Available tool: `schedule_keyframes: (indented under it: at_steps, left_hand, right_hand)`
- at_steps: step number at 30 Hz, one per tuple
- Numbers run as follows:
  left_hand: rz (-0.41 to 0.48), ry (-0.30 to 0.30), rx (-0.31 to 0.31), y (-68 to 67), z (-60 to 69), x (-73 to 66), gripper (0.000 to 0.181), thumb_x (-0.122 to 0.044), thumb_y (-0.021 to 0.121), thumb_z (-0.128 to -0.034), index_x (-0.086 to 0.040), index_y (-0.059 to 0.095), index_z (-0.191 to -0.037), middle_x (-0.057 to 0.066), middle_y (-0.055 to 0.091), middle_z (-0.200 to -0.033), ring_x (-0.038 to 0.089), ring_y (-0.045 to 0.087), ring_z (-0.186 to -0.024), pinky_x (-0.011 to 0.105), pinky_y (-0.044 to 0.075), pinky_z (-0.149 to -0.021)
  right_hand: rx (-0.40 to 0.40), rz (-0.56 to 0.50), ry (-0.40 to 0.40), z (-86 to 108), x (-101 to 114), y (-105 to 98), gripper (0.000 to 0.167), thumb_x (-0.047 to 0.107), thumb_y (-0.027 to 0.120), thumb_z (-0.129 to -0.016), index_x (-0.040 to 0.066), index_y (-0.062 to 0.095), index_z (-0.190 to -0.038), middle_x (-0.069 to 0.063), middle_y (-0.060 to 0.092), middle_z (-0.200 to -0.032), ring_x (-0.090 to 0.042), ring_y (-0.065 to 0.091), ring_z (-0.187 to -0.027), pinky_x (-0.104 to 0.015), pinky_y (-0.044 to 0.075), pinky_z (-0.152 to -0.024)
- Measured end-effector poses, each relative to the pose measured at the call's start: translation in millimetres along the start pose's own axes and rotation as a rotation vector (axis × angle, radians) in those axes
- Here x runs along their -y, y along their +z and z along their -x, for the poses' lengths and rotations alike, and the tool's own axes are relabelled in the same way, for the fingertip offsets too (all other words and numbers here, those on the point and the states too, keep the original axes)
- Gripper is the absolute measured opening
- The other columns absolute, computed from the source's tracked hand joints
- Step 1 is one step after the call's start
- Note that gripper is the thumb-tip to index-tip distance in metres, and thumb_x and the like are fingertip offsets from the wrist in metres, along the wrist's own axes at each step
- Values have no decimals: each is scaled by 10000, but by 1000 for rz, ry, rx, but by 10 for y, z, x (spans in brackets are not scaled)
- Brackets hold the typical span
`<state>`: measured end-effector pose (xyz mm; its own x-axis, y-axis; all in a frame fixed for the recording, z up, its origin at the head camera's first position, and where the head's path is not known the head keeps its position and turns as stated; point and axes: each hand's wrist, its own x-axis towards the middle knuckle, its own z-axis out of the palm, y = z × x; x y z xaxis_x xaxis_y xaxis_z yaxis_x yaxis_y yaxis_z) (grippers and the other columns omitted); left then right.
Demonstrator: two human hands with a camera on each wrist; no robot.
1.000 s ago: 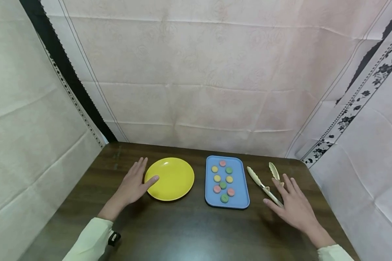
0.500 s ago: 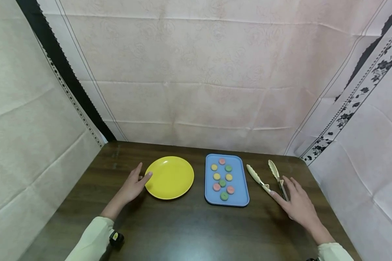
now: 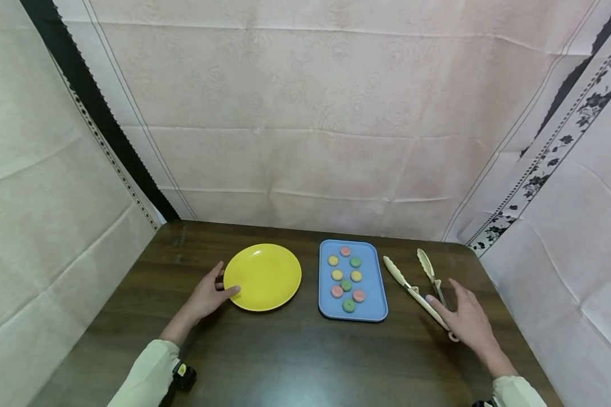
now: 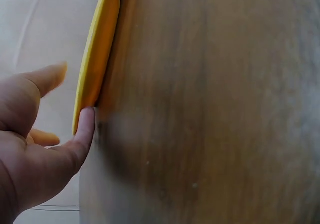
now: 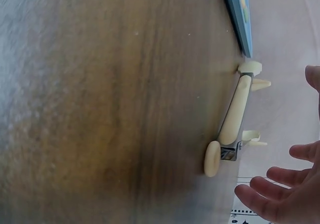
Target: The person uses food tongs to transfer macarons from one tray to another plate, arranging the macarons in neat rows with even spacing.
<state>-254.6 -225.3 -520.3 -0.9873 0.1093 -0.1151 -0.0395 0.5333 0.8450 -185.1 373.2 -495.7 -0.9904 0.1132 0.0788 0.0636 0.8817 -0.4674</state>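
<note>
In the head view, my left hand (image 3: pixel 206 299) is at the left rim of a yellow plate (image 3: pixel 265 277), its thumb over the edge. The left wrist view shows one finger (image 4: pixel 86 121) touching the plate's rim, while the thumb stays apart from its surface. My right hand (image 3: pixel 468 319) hovers over the handle end of the tongs (image 3: pixel 424 302), partly hiding one arm. In the right wrist view its fingers (image 5: pixel 260 199) are spread and apart from the tongs. Left of the tongs lies a blue tray (image 3: pixel 377 312) bearing several pink, yellow and green round pieces.
All of these lie on a dark brown wooden table (image 3: pixel 285 362). Pale cloth (image 3: pixel 305 113) hangs behind it and on both sides, with a floral border (image 3: pixel 545 169) at the right. Bare wood lies in front of the plate and tray.
My left hand has lowered slightly, its fingers bending at the plate's rim. The right hand has shifted right and back, uncovering more of the tongs. Plate, tray and tongs stay put.
</note>
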Motion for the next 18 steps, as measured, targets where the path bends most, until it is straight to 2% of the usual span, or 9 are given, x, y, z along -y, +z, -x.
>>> schedule_keyframes:
  at_steps: [9, 18]
  left_hand:
    - [52, 13, 24, 42, 12, 52, 1037, -231, 845, -869, 88, 173, -1591, 303, 386, -1552, 423, 544, -1299, 383, 586, -910]
    - [101, 14, 7, 43, 33, 77, 1023, -205, 851, -861, 79, 193, -1591, 302, 453, -1503, 420, 563, -1287, 385, 589, -902]
  right_hand:
    - [21, -18, 48, 7, -82, 46, 1023, 685, 545, -957, -68, 233, -1576, -423, 328, -1481, -593, 389, -1308, -739, 369, -988]
    - [52, -38, 82, -76, -100, 117, 1085, 732, 564, -918, -88, 256, -1558, -371, 475, -1359, -527, 493, -1210, -665, 440, -915]
